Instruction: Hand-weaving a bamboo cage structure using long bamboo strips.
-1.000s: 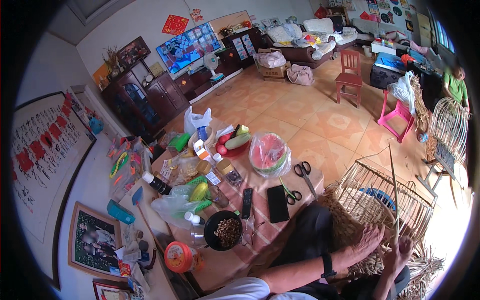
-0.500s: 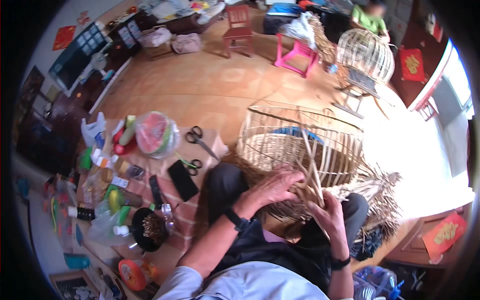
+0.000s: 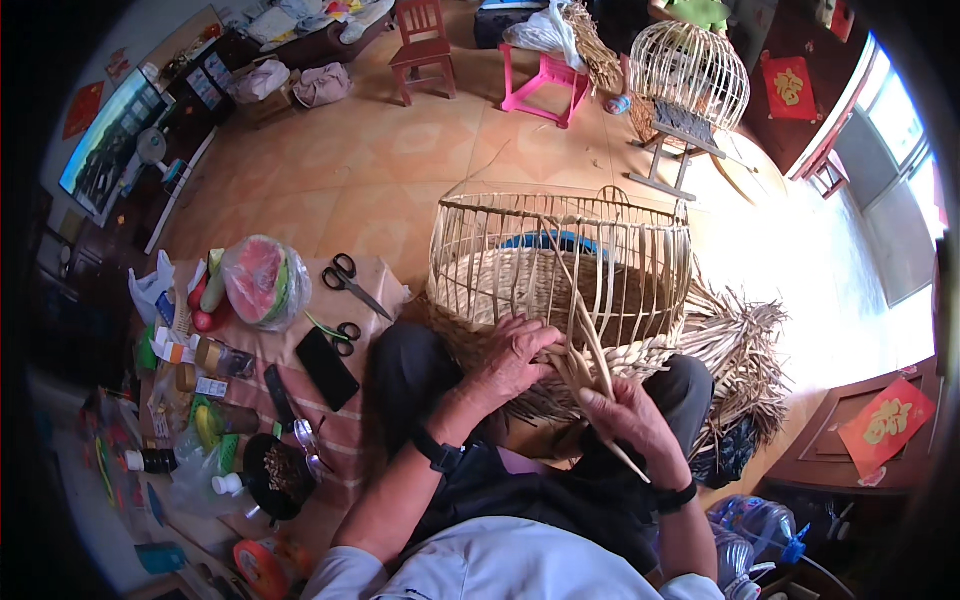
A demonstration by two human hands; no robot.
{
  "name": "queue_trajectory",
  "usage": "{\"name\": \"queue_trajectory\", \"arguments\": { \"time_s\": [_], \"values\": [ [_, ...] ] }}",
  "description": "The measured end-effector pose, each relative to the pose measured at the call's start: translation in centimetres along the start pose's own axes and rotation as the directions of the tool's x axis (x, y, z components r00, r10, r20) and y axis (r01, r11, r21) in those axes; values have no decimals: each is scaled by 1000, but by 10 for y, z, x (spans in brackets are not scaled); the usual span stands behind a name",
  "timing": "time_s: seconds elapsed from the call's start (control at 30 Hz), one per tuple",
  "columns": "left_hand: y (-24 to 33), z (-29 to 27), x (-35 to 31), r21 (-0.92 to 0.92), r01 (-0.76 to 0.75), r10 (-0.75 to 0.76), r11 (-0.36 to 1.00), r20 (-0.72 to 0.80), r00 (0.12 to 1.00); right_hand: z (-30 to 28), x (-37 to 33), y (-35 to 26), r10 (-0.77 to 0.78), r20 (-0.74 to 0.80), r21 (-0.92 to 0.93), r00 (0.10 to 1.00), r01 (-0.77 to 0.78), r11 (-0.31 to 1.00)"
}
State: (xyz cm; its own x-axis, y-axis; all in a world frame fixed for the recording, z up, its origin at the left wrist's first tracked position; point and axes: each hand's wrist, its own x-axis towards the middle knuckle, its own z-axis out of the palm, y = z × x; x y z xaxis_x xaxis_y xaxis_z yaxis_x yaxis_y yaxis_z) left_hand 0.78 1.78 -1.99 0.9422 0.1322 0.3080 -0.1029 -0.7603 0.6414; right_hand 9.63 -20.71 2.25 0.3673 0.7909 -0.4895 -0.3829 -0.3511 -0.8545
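Note:
A partly woven basket [image 3: 480,280] rests before my knees, its upright ribs bare above a band of braided dry strands. My left hand [image 3: 508,362] is closed on the near side of the weave, fingertips pinching the strands there. Just right of it, my right hand [image 3: 632,418] grips a few long, pale dried strands [image 3: 592,350]. These rise across the ribs, and one end sticks out below my palm. What lies directly under the left fingers is hidden. Through the ribs a blue curved object [image 3: 550,241] shows.
Loose dried strands [image 3: 745,350] are piled at the right. On the left, a cloth-covered surface carries scissors [image 3: 352,285], a phone [image 3: 327,369], wrapped watermelon [image 3: 262,280] and a dark bowl [image 3: 280,475]. Beyond, a person [image 3: 695,12] sits behind another ribbed basket [image 3: 690,75]. Plastic bottles [image 3: 755,525] stand lower right.
The whole view has shifted, so the scene sits further left and slightly higher. Both hands stay at the near weave; the right has drawn slightly away from the left, still gripping strands.

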Motion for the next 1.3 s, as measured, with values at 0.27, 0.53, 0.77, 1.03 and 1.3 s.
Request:
{"name": "queue_trajectory", "arguments": {
  "time_s": [0.27, 0.53, 0.77, 1.03, 1.3],
  "values": [
    [-5, -12, 8, -38, 15, -12, 999, 79, 997, -45, -40, 41, -746, -187, 310, 639, 759, 572],
    [17, -55, -3, -172, 140, -120, 975, 124, 985, -49, -38, 81, -357, -495, 594, 793, 608, 527],
    [10, -40, -9, -299, 193, -167, 935, 112, 980, -67, -27, 78, -339, -507, 694, 792, 609, 385],
    [3, -26, -1, -346, 259, -233, 902, 115, 966, 20, -24, 33, -290, -263, -366, 920, 183, 912],
    [-9, -16, -11, -322, 162, -188, 933, -49, 981, -22, -5, 27, -641, -172, -919, 749, 113, 378]
  ]
}}
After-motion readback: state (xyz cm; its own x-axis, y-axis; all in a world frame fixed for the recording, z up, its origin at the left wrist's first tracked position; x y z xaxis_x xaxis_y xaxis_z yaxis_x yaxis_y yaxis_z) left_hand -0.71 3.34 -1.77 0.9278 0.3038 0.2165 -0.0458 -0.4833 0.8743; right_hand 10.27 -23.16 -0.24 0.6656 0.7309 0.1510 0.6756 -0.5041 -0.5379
